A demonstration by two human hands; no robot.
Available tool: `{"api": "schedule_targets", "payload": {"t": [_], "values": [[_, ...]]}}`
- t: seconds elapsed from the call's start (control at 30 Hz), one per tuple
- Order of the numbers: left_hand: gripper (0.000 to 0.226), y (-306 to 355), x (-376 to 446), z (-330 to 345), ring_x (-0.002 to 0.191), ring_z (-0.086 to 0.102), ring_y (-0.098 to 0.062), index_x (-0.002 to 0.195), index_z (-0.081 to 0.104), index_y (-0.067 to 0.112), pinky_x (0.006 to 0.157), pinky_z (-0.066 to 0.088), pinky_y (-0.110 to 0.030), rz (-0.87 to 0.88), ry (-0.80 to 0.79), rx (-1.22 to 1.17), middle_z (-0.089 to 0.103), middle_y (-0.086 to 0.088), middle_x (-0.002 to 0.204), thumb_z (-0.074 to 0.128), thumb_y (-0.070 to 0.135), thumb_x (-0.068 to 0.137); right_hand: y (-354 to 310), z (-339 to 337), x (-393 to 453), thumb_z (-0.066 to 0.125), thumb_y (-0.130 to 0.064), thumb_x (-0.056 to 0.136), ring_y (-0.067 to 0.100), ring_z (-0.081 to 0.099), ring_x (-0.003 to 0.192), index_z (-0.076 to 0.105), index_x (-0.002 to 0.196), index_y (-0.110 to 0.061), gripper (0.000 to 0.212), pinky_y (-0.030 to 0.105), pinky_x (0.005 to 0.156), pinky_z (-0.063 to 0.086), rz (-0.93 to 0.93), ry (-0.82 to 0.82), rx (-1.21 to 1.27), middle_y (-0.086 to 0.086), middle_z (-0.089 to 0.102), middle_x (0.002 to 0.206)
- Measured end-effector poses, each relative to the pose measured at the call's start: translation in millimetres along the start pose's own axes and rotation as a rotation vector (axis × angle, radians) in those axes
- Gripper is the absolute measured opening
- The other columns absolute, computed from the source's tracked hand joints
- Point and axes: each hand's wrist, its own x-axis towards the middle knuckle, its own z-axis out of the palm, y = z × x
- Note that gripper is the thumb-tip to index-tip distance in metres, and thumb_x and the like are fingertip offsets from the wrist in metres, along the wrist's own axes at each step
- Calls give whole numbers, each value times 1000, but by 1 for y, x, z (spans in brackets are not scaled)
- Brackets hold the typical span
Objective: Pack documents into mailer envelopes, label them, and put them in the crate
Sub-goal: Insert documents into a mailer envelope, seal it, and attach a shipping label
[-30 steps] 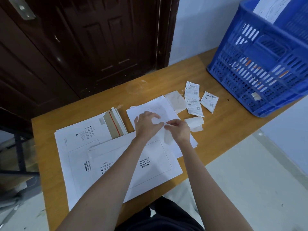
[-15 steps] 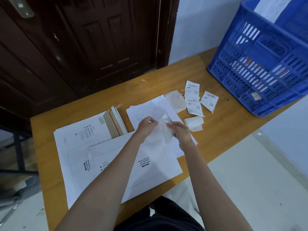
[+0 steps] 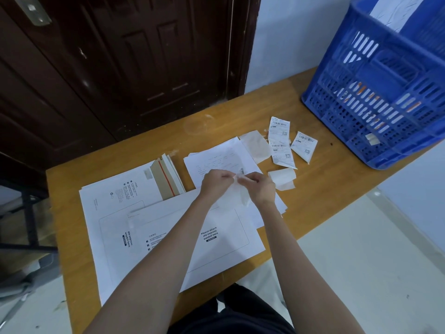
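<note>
Can't really read the label (image 3: 237, 189), it's scrunched between both hands above the documents (image 3: 216, 156): left hand (image 3: 215, 183) and right hand (image 3: 261, 189) each pinch it. Two mailer envelopes (image 3: 168, 227) visible, three printed labels (image 3: 279, 131) loose beside the half cut-off crate (image 3: 375, 97).

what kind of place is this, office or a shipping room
Probably a small makeshift parcel-packing spot, not a proper office: white courier mailers marked for waybills, barcode labels on a plain wooden table, and a blue crate holding packed mail.
</note>
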Motion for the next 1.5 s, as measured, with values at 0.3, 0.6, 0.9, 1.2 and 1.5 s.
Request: {"api": "schedule_targets", "payload": {"t": [0.3,0.6,0.9,1.2,1.5], "values": [[10,1,1,1,93,59,-14,92,73,9,68,43,-19,-95,128,-297,70,-5,104,66,13,86,-2,-5,1,64,-12,85,24,62,94,63,82,-2,10,32,91,52,353,-66,524,5,67,95],[15,2,1,-1,108,55,-20,98,68,9,80,39,-24,-107,115,-263,63,-4,118,59,19,92,-5,-18,-5,56,-12,78,22,60,84,61,85,-12,9,33,90,48,404,-222,689,6,64,93],[7,3,0,1,94,56,-16,84,63,15,72,38,-23,-84,87,-203,64,0,97,66,22,85,-10,-9,-5,70,-36,80,6,58,75,69,81,-19,17,24,67,44,19,-92,56,-9,67,77],[15,4,-2,5,87,56,-14,85,59,14,70,41,-23,-40,61,-159,62,2,91,70,24,84,-17,-5,-5,66,-48,79,14,57,64,68,76,-14,34,23,52,39,16,-93,-106,-4,63,68],[9,4,2,2,81,49,-15,93,49,15,56,35,-20,-185,139,-248,53,-2,101,53,23,93,-12,-10,-3,50,-15,91,22,49,90,60,84,-8,14,39,89,47,202,-94,296,4,54,84]]}}
